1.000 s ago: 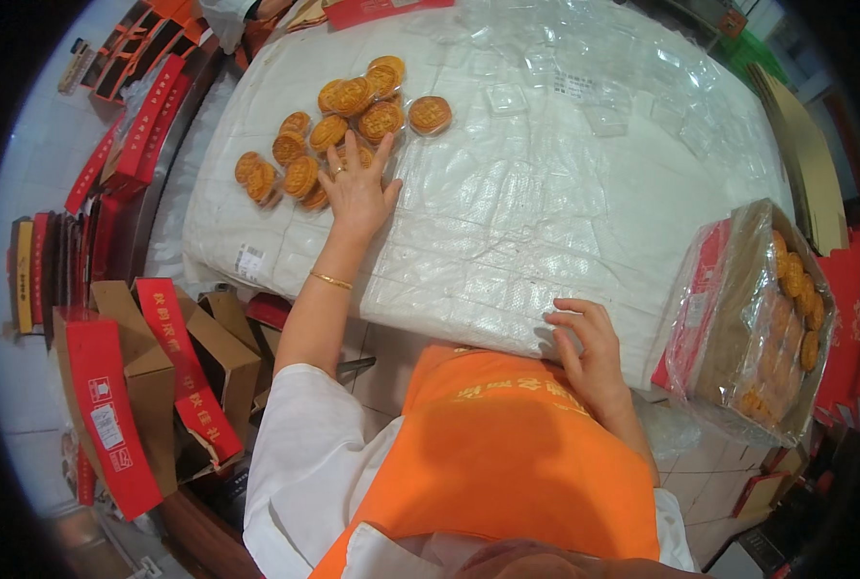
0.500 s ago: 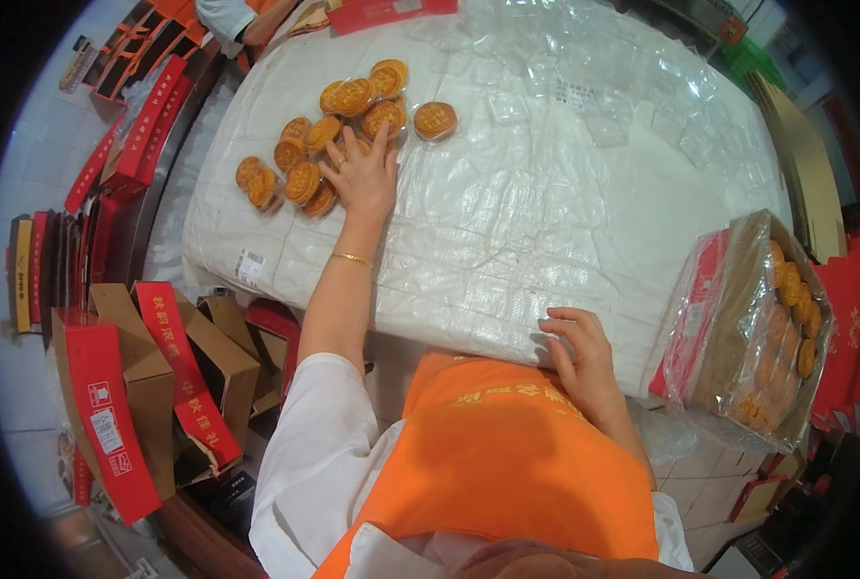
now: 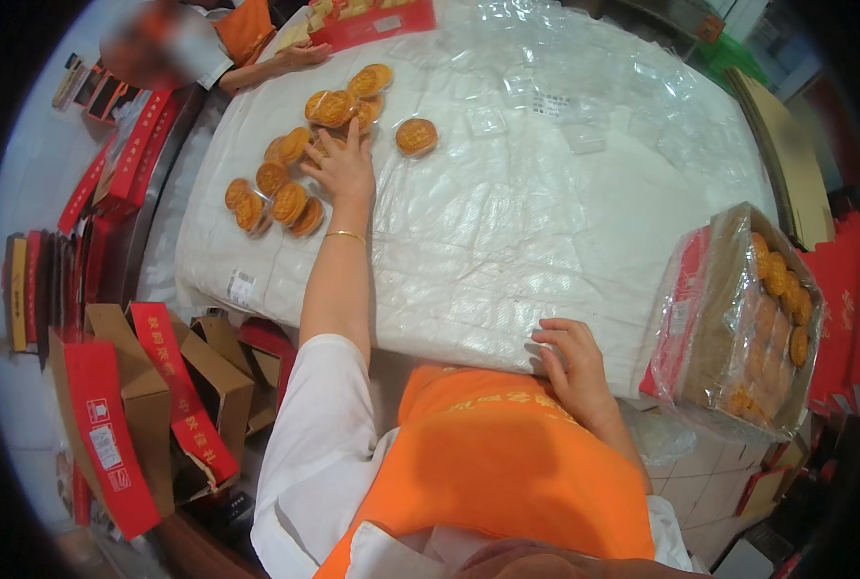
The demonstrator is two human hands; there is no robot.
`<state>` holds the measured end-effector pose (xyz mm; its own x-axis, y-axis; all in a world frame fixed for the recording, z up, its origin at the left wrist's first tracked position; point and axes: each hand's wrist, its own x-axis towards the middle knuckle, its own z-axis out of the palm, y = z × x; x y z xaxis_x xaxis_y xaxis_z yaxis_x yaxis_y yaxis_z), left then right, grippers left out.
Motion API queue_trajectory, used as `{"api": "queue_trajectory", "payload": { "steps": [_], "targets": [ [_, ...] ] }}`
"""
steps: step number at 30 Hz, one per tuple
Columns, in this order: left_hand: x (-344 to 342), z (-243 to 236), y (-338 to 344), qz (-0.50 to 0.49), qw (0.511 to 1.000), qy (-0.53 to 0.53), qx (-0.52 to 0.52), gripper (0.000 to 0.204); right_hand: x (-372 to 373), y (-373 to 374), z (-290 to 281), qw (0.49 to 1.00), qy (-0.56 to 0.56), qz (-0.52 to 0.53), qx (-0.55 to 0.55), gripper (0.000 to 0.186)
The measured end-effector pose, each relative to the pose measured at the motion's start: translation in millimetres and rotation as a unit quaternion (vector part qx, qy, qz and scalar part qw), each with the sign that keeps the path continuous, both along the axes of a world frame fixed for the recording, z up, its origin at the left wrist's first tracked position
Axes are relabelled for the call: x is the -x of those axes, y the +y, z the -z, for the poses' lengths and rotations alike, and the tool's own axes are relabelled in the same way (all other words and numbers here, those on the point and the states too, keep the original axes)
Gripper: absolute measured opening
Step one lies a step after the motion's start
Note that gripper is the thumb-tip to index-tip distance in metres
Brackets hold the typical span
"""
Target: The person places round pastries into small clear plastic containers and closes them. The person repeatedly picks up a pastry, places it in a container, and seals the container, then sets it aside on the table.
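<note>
Golden-brown mooncakes in clear plastic trays lie grouped on the left half of a white sheeted table [image 3: 468, 251]. My left hand [image 3: 341, 172] reaches over the group with fingers spread, its fingertips on or just above mooncakes that it partly hides. A pair of mooncakes [image 3: 297, 207] sits just below that hand, and more mooncakes [image 3: 333, 108] lie beyond it. One single mooncake [image 3: 416, 137] stands apart to the right. At the table's near edge rests my right hand [image 3: 574, 365], thumb and fingers apart, holding nothing.
On the right stands a plastic-lined carton [image 3: 729, 309] of mooncakes. Empty clear trays [image 3: 584, 140] are scattered at the far right. A co-worker's hand [image 3: 300, 56] lies beside a red box [image 3: 377, 27] at the far edge. Red-and-brown cartons [image 3: 111, 434] stand at lower left.
The view has shifted slightly. The co-worker has come further into view, a hand now at the table's far edge by the red box. My left hand stays over the mooncakes, fingers still spread.
</note>
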<state>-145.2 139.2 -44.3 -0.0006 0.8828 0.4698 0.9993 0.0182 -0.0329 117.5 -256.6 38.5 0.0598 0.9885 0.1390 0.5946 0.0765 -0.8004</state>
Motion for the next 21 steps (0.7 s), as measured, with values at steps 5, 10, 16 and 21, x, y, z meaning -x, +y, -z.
{"api": "queue_trajectory", "payload": {
  "steps": [5,10,16,21],
  "targets": [
    [-7,-8,16,-0.02,0.998,-0.01,0.053,0.052,-3,-1,3,1.0,-0.011,0.003,0.005,0.019],
    [-6,-10,36,-0.033,0.998,-0.008,0.057,0.052,-4,0,5,1.0,-0.001,0.01,0.008,0.018],
    [11,-15,67,-0.047,0.996,-0.011,0.08,0.052,-7,3,7,1.0,0.006,0.0,0.015,0.017],
    [-5,-23,56,-0.043,0.998,0.001,0.051,0.057,-8,7,5,1.0,0.002,0.013,0.019,0.015]
  ]
}}
